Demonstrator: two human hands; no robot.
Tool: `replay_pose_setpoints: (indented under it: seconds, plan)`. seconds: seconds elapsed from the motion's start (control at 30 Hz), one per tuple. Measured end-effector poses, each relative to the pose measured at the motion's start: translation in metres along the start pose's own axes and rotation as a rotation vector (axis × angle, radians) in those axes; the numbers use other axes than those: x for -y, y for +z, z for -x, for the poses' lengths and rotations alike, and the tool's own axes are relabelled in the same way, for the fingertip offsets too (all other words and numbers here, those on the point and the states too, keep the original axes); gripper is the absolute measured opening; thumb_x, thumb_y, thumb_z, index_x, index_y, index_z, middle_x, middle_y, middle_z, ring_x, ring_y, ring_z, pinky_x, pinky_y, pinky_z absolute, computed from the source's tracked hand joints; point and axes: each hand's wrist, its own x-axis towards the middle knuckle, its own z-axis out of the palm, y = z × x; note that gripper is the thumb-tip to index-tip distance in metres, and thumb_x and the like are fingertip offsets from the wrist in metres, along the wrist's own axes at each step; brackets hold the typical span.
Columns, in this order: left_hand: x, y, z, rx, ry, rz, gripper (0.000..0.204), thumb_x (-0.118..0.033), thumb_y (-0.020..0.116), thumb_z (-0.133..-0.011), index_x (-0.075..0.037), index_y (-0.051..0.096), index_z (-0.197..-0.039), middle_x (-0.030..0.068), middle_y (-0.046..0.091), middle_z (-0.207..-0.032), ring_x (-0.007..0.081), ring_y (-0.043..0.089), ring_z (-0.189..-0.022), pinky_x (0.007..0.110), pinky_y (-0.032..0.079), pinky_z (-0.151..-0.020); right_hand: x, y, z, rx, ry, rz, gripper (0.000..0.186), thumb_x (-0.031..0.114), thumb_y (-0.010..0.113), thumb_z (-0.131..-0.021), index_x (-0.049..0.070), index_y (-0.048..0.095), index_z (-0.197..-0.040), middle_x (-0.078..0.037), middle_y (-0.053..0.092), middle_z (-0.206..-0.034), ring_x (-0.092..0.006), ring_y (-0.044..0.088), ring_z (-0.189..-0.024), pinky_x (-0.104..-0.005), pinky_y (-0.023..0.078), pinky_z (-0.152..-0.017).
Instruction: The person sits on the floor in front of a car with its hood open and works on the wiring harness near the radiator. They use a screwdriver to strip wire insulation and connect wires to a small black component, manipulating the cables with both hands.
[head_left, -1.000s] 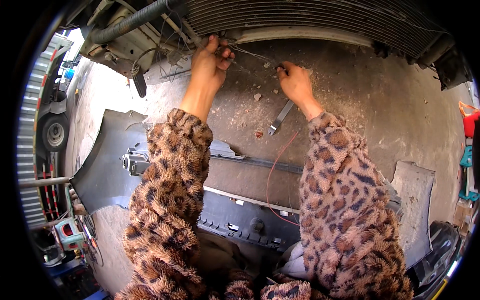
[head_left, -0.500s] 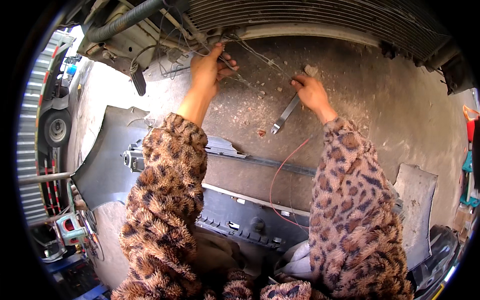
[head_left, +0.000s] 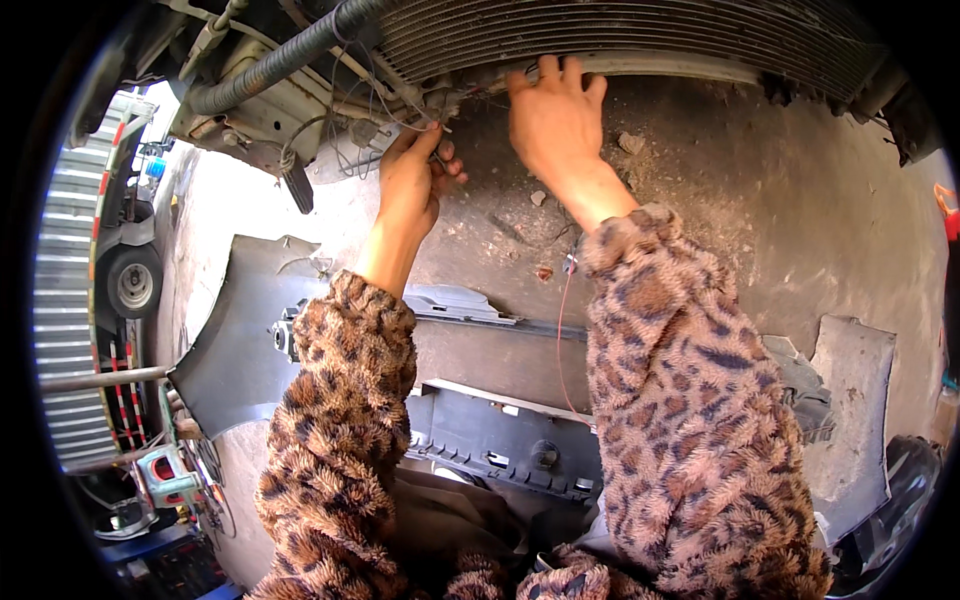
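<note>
Head view showed the left hand point(head_left: 408, 175) pinching thin, loopy wires point(head_left: 376, 98) near a round, bumpy hose point(head_left: 290, 62). Fuzzy-sleeved, the right hand point(head_left: 557, 122) bent its fingers by a long, pale bar point(head_left: 660, 66); I couldn't tell whether it held anything.

A vehicle repair workshop, shown by the finned radiator point(head_left: 640, 40) at the far side, detached body panels point(head_left: 235, 335) on the dirty floor point(head_left: 790, 240) and a tyred wheel point(head_left: 133, 282) at left
</note>
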Motion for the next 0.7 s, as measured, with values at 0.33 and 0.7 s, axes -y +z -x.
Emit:
replay_pose_setpoints:
  seconds: [0.33, 0.7]
  plan:
    - [-0.008, -0.018, 0.006, 0.124, -0.112, 0.08, 0.021, -0.028, 0.048, -0.096, -0.007, 0.048, -0.1, 0.0024, 0.047, -0.071, 0.0132, 0.044, -0.059, 0.028, 0.039, -0.055, 0.013, -0.011, -0.01, 0.318, -0.051, -0.067, 0.028, 0.015, 0.055, -0.081, 0.009, 0.062, -0.108, -0.01, 0.065, -0.088, -0.0294, 0.063, -0.088, -0.045, 0.04, -0.083]
    - [-0.007, -0.033, 0.007, 0.318, -0.233, 0.059, 0.035, -0.028, 0.034, -0.099, -0.003, 0.051, -0.117, 0.0072, 0.059, -0.082, 0.0192, 0.058, -0.07, 0.032, 0.05, -0.067, 0.02, 0.023, -0.002, 0.076, -0.197, -0.356, 0.038, 0.017, 0.06, -0.083, 0.013, 0.053, -0.12, -0.018, 0.058, -0.097, -0.0313, 0.055, -0.098, -0.0419, 0.045, -0.082]
